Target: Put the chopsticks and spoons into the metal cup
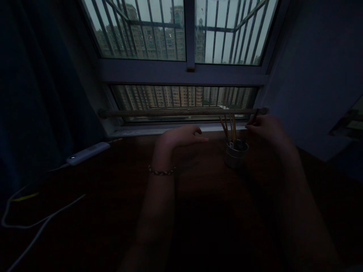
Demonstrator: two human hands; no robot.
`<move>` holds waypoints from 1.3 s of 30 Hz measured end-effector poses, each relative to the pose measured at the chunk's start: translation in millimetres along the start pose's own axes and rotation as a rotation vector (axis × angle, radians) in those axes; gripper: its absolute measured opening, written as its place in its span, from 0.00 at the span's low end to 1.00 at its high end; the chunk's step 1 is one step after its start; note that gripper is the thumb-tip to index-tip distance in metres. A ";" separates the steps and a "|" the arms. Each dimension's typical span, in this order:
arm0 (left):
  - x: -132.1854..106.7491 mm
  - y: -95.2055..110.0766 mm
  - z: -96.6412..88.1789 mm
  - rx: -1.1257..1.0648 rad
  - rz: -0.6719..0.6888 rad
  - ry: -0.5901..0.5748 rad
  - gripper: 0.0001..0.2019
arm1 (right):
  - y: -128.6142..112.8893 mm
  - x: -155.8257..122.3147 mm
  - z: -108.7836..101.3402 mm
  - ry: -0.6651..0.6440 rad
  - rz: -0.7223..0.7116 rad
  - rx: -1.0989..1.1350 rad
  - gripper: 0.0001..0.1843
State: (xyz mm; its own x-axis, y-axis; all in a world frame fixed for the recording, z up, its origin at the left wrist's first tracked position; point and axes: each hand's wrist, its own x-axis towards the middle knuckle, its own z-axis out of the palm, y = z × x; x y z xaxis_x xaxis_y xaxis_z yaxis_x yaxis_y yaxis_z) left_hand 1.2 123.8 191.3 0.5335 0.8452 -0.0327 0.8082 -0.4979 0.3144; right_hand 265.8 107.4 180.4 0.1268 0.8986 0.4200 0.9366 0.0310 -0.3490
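Note:
A small grey bucket-shaped cup point(235, 158) stands upright on the dark wooden surface. Several thin, light brown sticks point(233, 128) lean in it, too dim to tell whether they are pencils or chopsticks. My left hand point(183, 136), with a braided bracelet point(161, 172) on its wrist, hovers left of the cup, its thumb and finger apart and nothing between them. Just right of the cup, my right hand point(266, 127) has its fingers pinched together. Something thin and dark shows at the fingertips, but low light hides what it is.
A barred window point(187, 71) with a horizontal rail point(181, 113) closes off the back. On the left lie a white power strip point(88, 153), a white cable point(31, 226) and a yellow strip point(25, 197), beside a dark blue curtain point(42, 94). A wall point(317, 75) bounds the right.

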 end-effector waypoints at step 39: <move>-0.4 3.2 1.3 0.034 -0.004 -0.026 0.35 | 3.1 17.0 52.2 -0.534 0.029 -0.091 0.09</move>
State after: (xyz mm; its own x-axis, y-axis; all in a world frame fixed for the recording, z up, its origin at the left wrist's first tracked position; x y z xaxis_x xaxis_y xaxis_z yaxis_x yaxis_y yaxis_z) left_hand 3.9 121.6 191.1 0.5361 0.8421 -0.0589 0.8181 -0.5011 0.2821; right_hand 253.8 145.7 142.8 -0.0082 0.9967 -0.0813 0.9627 -0.0142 -0.2702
